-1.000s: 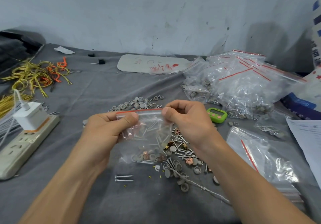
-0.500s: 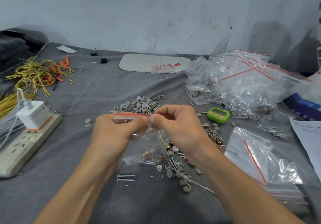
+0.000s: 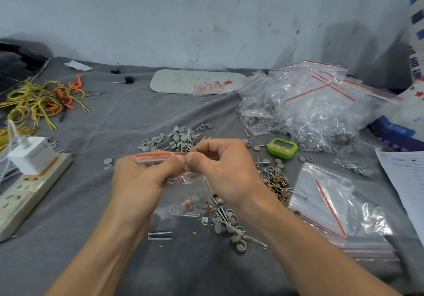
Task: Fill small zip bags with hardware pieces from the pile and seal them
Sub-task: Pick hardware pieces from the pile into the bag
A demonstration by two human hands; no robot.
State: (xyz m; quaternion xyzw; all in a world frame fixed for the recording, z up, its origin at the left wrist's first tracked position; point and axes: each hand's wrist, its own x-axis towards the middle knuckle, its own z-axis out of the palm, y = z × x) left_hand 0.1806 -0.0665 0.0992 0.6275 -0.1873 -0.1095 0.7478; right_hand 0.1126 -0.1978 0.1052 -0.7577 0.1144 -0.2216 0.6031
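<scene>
Above the hardware pile, left hand and right hand pinch the zip bag strip, thumbs touching.

left hand and right hand pinching zip bag top

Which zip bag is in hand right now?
The small bag, pinched at its red strip by left hand and right hand; the other bags lie on the cloth at right.

Bare cloth lies open beside the power strip; hardware pile, timer and bags crowd the right.
</scene>
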